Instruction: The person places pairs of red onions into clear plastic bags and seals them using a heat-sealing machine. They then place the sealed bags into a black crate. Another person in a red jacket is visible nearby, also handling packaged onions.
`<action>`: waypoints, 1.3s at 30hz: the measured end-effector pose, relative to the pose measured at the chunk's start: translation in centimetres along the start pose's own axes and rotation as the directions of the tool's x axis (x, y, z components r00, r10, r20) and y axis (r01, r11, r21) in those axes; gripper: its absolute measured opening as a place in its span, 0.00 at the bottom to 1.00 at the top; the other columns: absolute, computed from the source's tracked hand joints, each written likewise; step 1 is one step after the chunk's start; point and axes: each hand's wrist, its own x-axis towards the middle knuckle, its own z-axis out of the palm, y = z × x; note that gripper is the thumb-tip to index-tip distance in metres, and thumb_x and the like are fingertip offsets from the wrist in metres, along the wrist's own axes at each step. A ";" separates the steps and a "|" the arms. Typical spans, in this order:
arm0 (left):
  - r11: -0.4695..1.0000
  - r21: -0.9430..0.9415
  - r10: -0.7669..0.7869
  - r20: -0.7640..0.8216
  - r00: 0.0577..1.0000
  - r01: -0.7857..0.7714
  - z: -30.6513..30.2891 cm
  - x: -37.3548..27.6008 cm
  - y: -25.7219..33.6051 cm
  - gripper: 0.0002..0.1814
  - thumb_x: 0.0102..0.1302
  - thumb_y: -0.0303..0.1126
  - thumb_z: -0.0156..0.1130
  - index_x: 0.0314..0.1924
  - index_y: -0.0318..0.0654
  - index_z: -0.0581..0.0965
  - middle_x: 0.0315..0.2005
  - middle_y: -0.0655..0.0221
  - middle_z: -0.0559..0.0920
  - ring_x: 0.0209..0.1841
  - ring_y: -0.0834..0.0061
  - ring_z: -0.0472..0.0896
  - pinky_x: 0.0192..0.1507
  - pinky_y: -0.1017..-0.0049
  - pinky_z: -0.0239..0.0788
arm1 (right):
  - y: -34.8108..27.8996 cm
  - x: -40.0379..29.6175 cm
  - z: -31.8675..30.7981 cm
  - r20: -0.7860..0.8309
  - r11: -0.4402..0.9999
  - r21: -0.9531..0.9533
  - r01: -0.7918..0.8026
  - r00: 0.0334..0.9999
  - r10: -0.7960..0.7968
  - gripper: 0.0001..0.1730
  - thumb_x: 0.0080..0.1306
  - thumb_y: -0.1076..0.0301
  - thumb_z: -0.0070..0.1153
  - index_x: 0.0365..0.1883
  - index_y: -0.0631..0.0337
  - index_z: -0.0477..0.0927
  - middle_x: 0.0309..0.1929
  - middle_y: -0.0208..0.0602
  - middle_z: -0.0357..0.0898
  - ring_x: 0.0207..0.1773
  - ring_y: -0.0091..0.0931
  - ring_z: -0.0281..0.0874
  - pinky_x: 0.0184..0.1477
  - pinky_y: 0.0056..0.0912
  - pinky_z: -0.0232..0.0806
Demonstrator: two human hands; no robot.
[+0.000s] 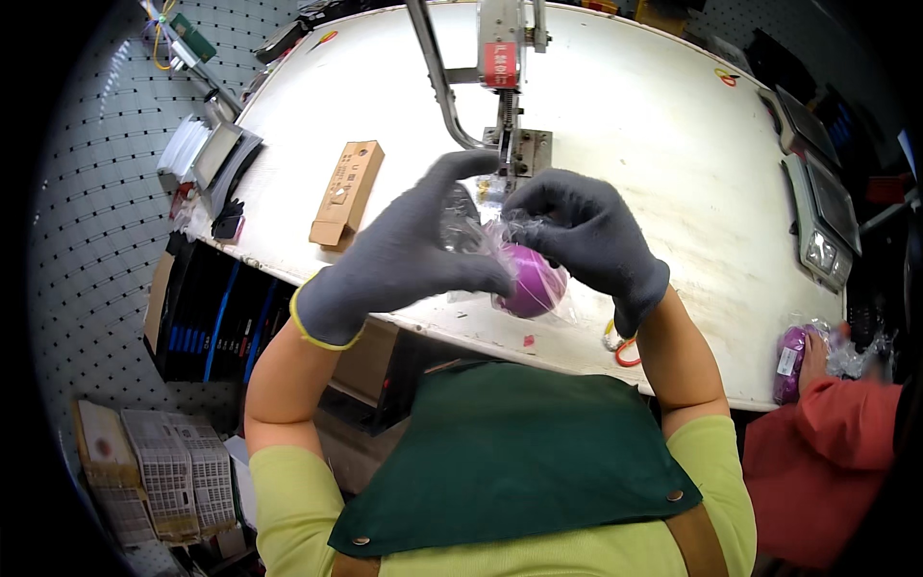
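Observation:
A purple item in a clear plastic bag is between my two gloved hands, just in front of a bench-mounted metal machine. My left hand, in a grey glove with a yellow cuff edge, has its thumb against the bag's left side, fingers curved around the gathered film. Pinched in my right hand, also grey-gloved, is the bunched neck of the bag. The fingers of both hands partly hide the bag's neck and the machine's lower end.
A long cardboard box lies left of my hands. Scissors with red handles are by my right forearm. Weighing scales stand along the right edge. At lower right, a co-worker's hand touches a bagged purple item.

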 end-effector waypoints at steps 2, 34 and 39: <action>0.949 0.230 0.218 0.009 0.976 -0.214 2.0 1.7 -0.7 0.29 0.53 0.25 0.67 0.55 0.36 0.66 0.37 0.66 0.78 0.38 0.73 0.79 0.43 0.75 0.70 | -0.2 -0.2 -1.0 -0.017 0.999 0.047 -0.016 1.000 0.017 0.11 0.57 0.75 0.59 0.39 0.66 0.76 0.31 0.34 0.78 0.34 0.22 0.77 0.38 0.22 0.72; 0.238 0.643 0.202 0.700 0.685 -0.727 4.7 6.6 -7.9 0.11 0.56 0.33 0.51 0.37 0.34 0.73 0.16 0.68 0.73 0.22 0.69 0.73 0.39 0.68 0.66 | 8.8 0.6 -1.6 0.626 0.852 -0.241 -0.464 0.597 0.502 0.17 0.52 0.59 0.61 0.33 0.62 0.76 0.28 0.32 0.75 0.33 0.22 0.73 0.35 0.27 0.65; 0.893 0.393 0.035 0.428 0.903 -0.220 7.0 7.3 -12.8 0.13 0.62 0.36 0.56 0.43 0.35 0.74 0.23 0.58 0.77 0.24 0.66 0.77 0.29 0.68 0.70 | 12.9 1.2 -3.3 0.319 0.479 -0.870 0.115 0.873 0.369 0.11 0.55 0.66 0.52 0.36 0.58 0.74 0.23 0.44 0.78 0.29 0.40 0.78 0.41 0.41 0.65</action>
